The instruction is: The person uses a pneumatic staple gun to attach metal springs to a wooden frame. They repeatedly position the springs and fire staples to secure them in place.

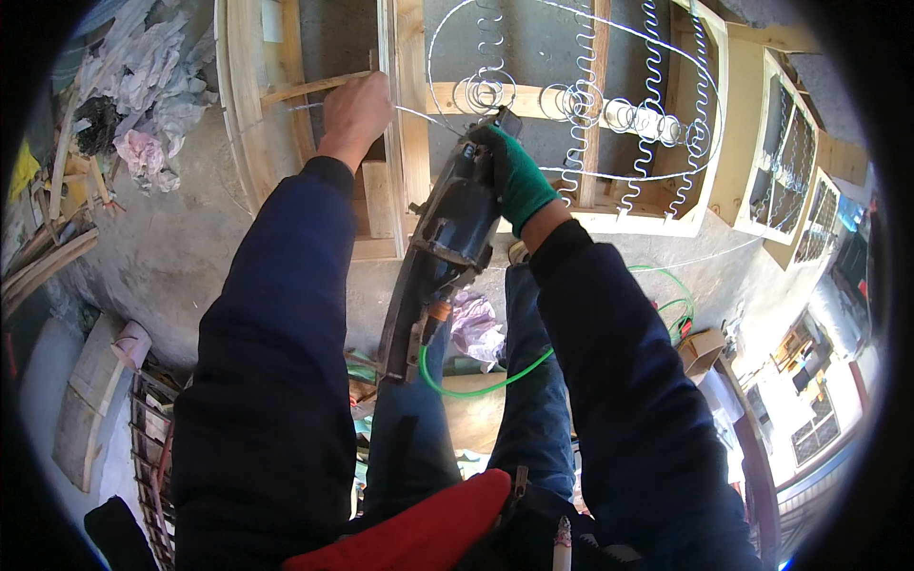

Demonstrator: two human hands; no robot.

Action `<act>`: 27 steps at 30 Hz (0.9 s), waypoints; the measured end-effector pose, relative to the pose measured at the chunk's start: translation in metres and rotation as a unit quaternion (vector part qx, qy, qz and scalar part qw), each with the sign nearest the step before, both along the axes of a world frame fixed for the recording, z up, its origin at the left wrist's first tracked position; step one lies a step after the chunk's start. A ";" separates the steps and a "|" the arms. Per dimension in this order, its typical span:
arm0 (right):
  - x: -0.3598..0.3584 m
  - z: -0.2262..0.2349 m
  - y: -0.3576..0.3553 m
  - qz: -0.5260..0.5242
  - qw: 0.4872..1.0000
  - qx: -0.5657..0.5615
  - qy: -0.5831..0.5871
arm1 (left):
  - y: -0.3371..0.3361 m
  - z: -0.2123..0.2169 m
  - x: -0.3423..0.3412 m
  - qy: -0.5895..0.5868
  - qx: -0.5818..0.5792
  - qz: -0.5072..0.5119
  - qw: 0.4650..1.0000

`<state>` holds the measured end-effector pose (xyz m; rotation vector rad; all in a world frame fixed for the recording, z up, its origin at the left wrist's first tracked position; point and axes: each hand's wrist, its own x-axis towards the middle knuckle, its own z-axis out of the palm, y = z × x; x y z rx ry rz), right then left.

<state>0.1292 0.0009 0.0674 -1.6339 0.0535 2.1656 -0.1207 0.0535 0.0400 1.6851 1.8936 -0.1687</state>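
My left hand (360,112) is bare and closed in a fist on a white cord (415,111), at the left part of a wooden frame (412,57). The cord comes out on both sides of the fist and makes a wide loop over the springs. My right hand (517,176), in a green glove, grips a black pneumatic nail gun (465,219). The gun's top end is over the frame beside the cord, and its long magazine slants down toward my legs. Zigzag springs (575,143) span the frame, with coil springs (484,92) along a crosswise slat.
A green air hose (486,390) runs from the gun's orange fitting across to the right. More spring frames (776,152) lie at the far right. Crumpled plastic sheeting (143,86) and scrap wood (48,257) lie at left. A cardboard box (702,350) stands at right.
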 end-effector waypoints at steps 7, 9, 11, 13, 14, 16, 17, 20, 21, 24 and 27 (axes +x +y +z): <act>-0.005 0.012 -0.016 -0.036 0.998 0.034 -0.026 | 0.001 -0.011 -0.007 0.007 -0.009 0.012 1.000; -0.004 0.009 -0.016 -0.049 0.998 0.005 -0.025 | 0.002 -0.013 -0.007 0.007 -0.008 0.004 1.000; -0.002 0.008 -0.015 -0.038 0.999 0.007 -0.022 | 0.003 -0.013 -0.006 0.005 -0.007 0.010 1.000; -0.001 0.009 -0.014 -0.031 0.999 0.008 -0.026 | 0.003 -0.012 -0.006 0.001 -0.009 0.007 1.000; 0.001 0.010 -0.013 -0.030 0.999 0.014 -0.029 | 0.003 -0.012 -0.006 0.001 -0.008 0.000 1.000; 0.006 0.013 -0.011 -0.007 0.999 0.049 -0.021 | 0.003 -0.010 -0.006 -0.001 -0.014 -0.010 1.000; 0.011 0.015 -0.009 0.017 0.997 0.077 -0.010 | 0.003 -0.010 -0.006 -0.003 -0.024 -0.013 1.000; 0.028 0.015 0.001 0.044 0.995 0.074 0.050 | 0.001 -0.010 -0.010 0.002 -0.016 -0.004 1.000; 0.037 0.014 0.003 0.042 0.993 0.076 0.081 | 0.000 -0.011 -0.012 -0.006 -0.009 -0.006 1.000; 0.081 0.009 -0.002 0.051 0.985 0.067 0.148 | -0.002 -0.018 -0.021 -0.065 -0.031 0.013 0.997; 0.108 -0.009 -0.002 0.122 0.971 0.005 0.208 | -0.004 -0.019 -0.028 -0.078 -0.015 -0.009 0.997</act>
